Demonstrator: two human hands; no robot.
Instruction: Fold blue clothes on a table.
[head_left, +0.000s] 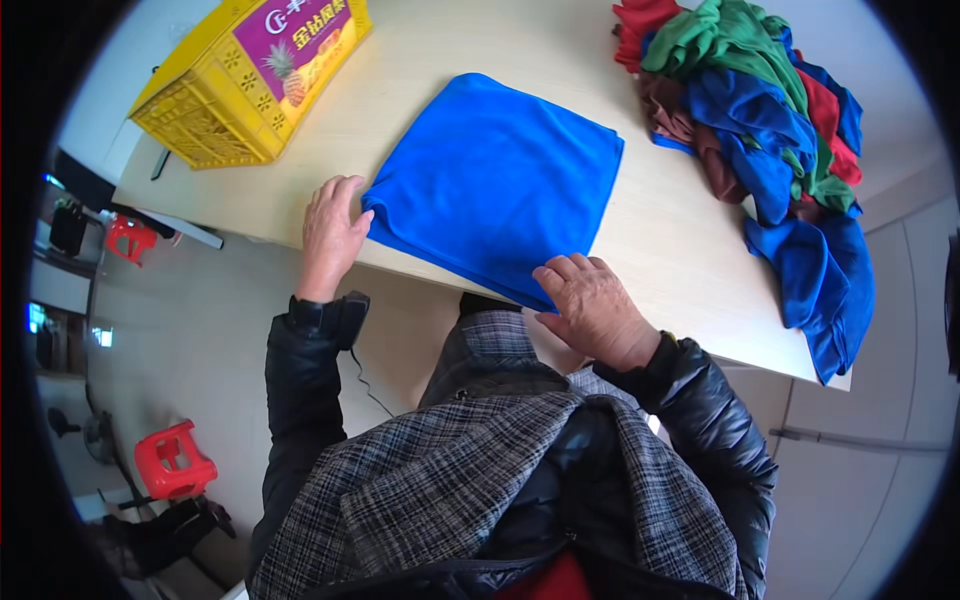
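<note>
Folding is the step we judge to be in hand: our blue cloth (pixel 497 185), a soft towel already doubled into a flat, roughly square pad, lies near the front edge of the pale wooden table (pixel 660 250), one corner just over that edge. Our left hand (pixel 333 232) rests flat at the cloth's left corner, fingers spread and touching it, gripping nothing. Our right hand (pixel 592 305) presses on the near corner, fingers loosely curled over the hem, pinning rather than pinching. Next move, as we reckon it, calls for lifting one edge with both hands and laying it evenly across, keeping corners matched, or else sliding the pad aside. Further out: a heap of unfolded cloths (pixel 765 130) in blue, green, red and brown at the table's right end, well apart from the folded one; a yellow plastic crate (pixel 245 85) with a purple printed panel at the far left corner. Below, on the floor, a red stool (pixel 172 462) to our left.
</note>
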